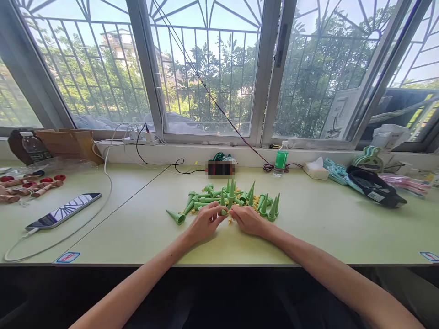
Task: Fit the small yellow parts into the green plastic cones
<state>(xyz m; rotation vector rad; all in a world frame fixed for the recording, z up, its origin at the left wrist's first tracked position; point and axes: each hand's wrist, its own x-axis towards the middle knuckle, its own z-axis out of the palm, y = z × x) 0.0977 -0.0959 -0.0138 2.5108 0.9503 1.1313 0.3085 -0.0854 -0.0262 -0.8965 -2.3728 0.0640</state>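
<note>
My left hand [208,220] is closed around a green plastic watering spike [222,201], its cone pointing up and its wider end at my fingertips. Right beside it, my right hand [249,219] is closed in a pinch against that wider end; what its fingers hold is too small and hidden to make out. Just below the fingertips lies a small yellow part [230,221]. Behind both hands spreads a heap of green watering spikes [206,199], some lying, others standing point up, with small yellow pieces [256,202] among them. One spike [176,216] lies apart at the left.
A phone [65,211] on a white cable lies at the left, near red and wooden pieces [46,184]. Behind the heap are a dark, blurred-out device [219,169] and a green-labelled bottle [281,160]. Tissues [316,169] and a black strapped item [373,186] lie to the right.
</note>
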